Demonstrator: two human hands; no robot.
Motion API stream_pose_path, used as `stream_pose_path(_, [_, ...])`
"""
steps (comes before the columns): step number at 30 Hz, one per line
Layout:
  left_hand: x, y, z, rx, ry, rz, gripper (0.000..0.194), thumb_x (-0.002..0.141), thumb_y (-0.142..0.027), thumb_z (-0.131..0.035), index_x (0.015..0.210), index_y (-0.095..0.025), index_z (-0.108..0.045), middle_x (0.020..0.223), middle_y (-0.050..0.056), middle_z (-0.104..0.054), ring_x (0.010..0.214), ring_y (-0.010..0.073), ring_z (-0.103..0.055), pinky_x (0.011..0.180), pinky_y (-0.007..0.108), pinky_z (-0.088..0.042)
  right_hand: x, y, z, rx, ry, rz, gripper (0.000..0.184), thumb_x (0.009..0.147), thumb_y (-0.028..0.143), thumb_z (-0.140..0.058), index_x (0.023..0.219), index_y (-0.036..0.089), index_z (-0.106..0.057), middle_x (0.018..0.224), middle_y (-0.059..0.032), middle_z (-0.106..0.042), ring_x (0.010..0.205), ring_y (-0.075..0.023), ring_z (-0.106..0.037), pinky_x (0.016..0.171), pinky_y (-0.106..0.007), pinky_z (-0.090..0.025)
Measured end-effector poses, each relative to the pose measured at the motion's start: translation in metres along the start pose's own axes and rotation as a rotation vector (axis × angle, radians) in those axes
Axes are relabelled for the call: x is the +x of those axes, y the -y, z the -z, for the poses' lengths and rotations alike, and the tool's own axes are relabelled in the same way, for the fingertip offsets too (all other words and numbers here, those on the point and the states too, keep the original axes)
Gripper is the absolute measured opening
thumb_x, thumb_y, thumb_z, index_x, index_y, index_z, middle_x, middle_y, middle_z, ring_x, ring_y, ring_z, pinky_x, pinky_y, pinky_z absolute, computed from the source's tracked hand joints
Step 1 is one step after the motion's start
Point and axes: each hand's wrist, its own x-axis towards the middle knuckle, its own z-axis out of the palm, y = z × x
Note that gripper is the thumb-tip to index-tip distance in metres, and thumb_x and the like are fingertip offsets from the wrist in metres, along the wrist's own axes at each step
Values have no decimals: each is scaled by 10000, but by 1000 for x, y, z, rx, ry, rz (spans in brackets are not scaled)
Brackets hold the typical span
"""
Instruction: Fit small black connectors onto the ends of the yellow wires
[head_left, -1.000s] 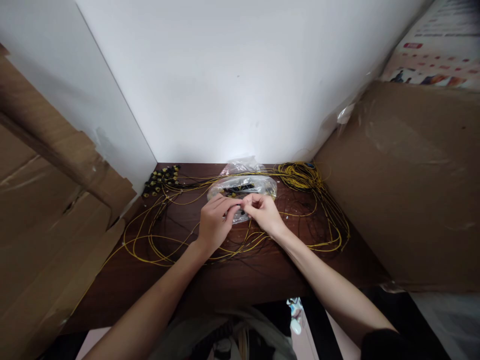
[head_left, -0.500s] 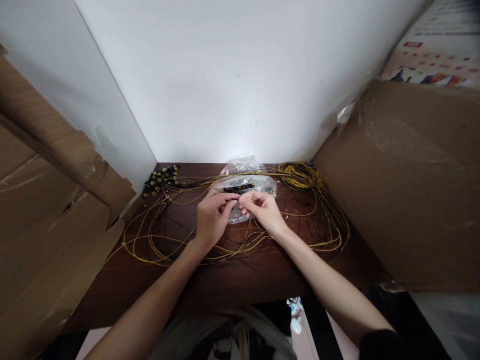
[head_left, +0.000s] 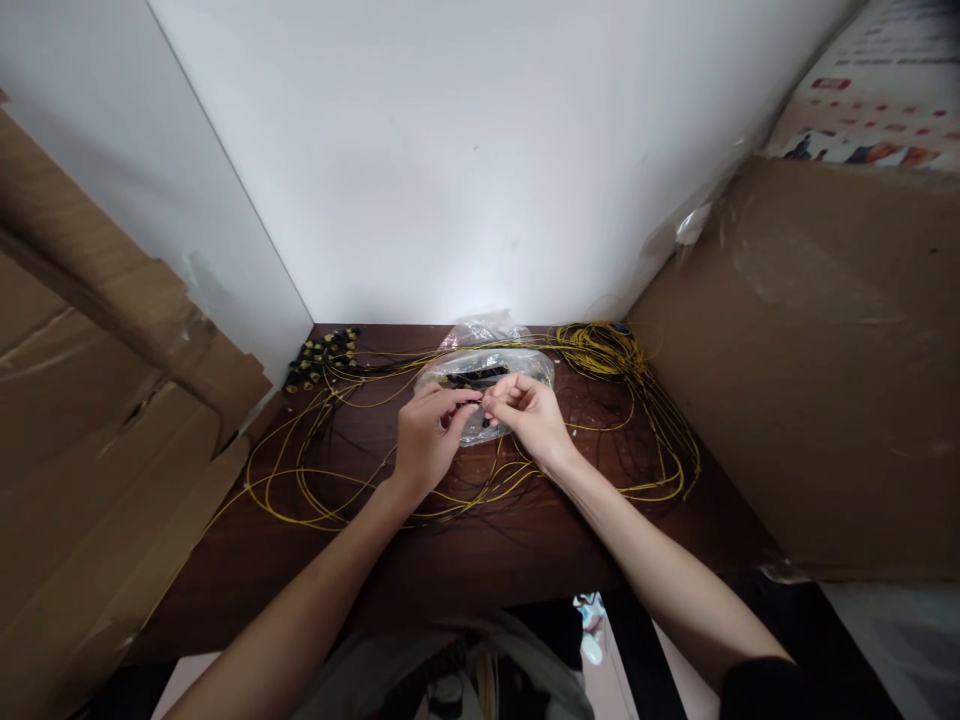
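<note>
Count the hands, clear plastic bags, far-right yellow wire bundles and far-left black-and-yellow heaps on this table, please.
Hands: 2 (left hand, right hand)
Clear plastic bag: 1
Yellow wire bundle: 1
Black-and-yellow heap: 1, its pieces too crowded to count
Total: 5

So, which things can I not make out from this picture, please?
All in the head view:
- Small dark part in the left hand: too small, partly hidden by fingertips.
- What the right hand pinches: hidden by its fingers.
- Full contents of the clear plastic bag: hands and glare.
- Printed panel, upper right: blurred, cut off by edge.
</note>
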Motion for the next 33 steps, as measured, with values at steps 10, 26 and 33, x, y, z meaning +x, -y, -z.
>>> stream_pose_path(10, [-3, -5, -2, 41, -31, -58, 116, 777, -145, -588, 831, -165, -688, 666, 11, -631, 590, 112, -518, 574, 231, -428, -1, -6, 0, -24, -5, 50, 263, 606, 297, -722, 661, 163, -502, 600, 29, -549, 482, -77, -499, 494, -221, -420])
stream_pose_path(26, [3, -6, 2, -23, -27, -23, 121, 782, -145, -574, 871, -172, -653, 843, 36, -672, 756, 143, -569, 633, 246, -455, 1, 1, 2, -82, 27, 24, 270, 668, 363, -685, 789, 144, -581, 585, 20, -567, 524, -95, -525, 513, -228, -445])
stream_pose_path(33, [2, 7, -1, -355, -36, 212, 134, 768, -157, -570, 882, -164, -639, 924, 58, -675, 898, 167, -626, 812, 294, -494, 0, 1, 2, -74, 85, -73, 248, 683, 362, -681, 741, 126, -633, 618, -3, -607, 540, -81, -530, 543, -220, -447])
